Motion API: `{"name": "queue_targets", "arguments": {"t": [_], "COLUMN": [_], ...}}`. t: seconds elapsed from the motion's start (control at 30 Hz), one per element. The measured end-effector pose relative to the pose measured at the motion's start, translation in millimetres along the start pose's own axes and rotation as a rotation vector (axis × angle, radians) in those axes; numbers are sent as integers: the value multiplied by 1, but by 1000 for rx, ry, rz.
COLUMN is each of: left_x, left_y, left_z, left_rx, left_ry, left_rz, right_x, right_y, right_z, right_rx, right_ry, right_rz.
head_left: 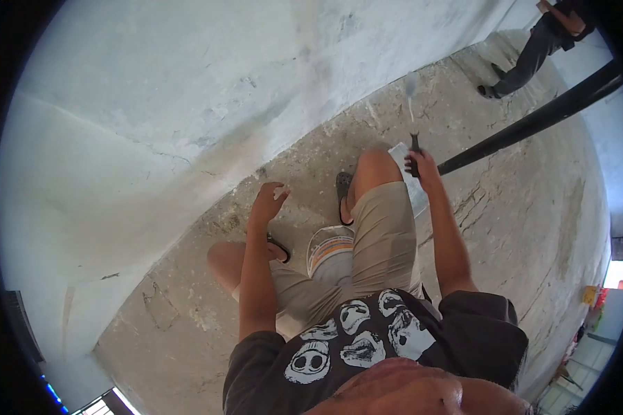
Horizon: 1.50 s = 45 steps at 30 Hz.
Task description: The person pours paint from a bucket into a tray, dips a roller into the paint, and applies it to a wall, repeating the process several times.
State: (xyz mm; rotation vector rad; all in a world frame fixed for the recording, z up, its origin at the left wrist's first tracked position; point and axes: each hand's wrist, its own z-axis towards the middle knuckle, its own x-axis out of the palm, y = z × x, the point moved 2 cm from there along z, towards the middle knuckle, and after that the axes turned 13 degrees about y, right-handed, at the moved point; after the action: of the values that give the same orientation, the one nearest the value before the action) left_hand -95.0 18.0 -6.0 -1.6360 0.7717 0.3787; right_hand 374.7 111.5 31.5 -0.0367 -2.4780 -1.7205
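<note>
My right hand (422, 168) is wrapped round the black handle of a tool (414, 146), held out beyond my right knee. The tool's far end is too small to make out. Just beside that hand, a pale flat board (410, 185) shows partly behind my knee. My left hand (268, 201) hangs in the air over the floor near the wall, its fingers apart and curved, with nothing in them. Between my legs stands a white bucket (330, 250) with orange stripes, its lower part hidden by my shorts.
A stained pale wall (152, 104) rises ahead and to the left of the rough concrete floor (173, 311). A thick black pole (533, 121) slants across the right side. Another person (536, 52) stands at the upper right. Coloured items (592, 297) lie at the far right.
</note>
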Motion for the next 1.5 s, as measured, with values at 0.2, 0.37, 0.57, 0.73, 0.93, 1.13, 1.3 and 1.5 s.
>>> {"name": "queue_targets", "arguments": {"t": [0.2, 0.37, 0.57, 0.73, 0.93, 1.13, 1.3, 1.5], "left_x": [-4, -5, -3, -2, 1, 8, 9, 6], "left_y": [0, -3, 9, 16, 1, -6, 3, -11], "left_z": [-6, -8, -15, -7, 10, 14, 17, 17], "left_rx": [-106, -159, -248, -189, -207, -201, -182, -230], "left_ry": [-4, 33, 58, 66, 116, 110, 128, 144], "left_rz": [2, -13, -24, 2, -13, -46, 16, -34], "right_x": [73, 128, 146, 153, 216, 162, 205, 186], "right_y": [80, 66, 44, 26, 6, 30, -30, 5], "right_z": [83, 149, 184, 204, 144, 212, 211, 223], "right_rx": [12, 76, 72, 37, 44, 5, -136, -43], "right_ry": [163, 138, 64, 115, 113, 71, -60, -58], "right_rz": [26, 61, 62, -193, -358, -158, -520, -366]}}
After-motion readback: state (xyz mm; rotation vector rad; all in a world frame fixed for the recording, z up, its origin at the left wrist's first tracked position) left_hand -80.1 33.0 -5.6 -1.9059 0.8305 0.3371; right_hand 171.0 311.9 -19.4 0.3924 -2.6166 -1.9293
